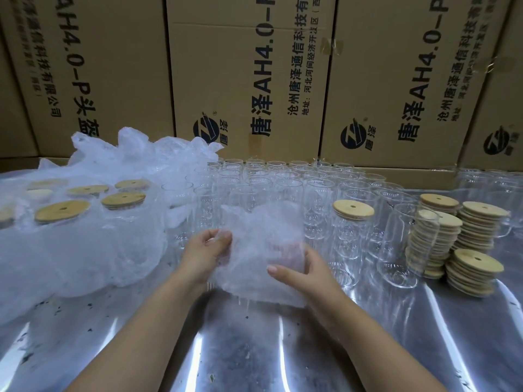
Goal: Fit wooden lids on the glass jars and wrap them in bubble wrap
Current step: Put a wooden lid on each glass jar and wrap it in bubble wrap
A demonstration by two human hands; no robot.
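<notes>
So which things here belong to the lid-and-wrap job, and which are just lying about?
Job: bubble wrap sheet gripped by left hand and right hand; open glass jars; lidded jar; wooden lid stacks; lidded jars in plastic.
Lying about: printed cardboard boxes behind; metal table underneath.

Lids (481,222) right of jars (254,179) (boxes (240,80) behind).

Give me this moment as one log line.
step: wrapping | left hand: pinches bubble wrap | right hand: grips bubble wrap | contents: unclear | lidded jar: unwrapped, to the right | wrapped jars: left
</notes>
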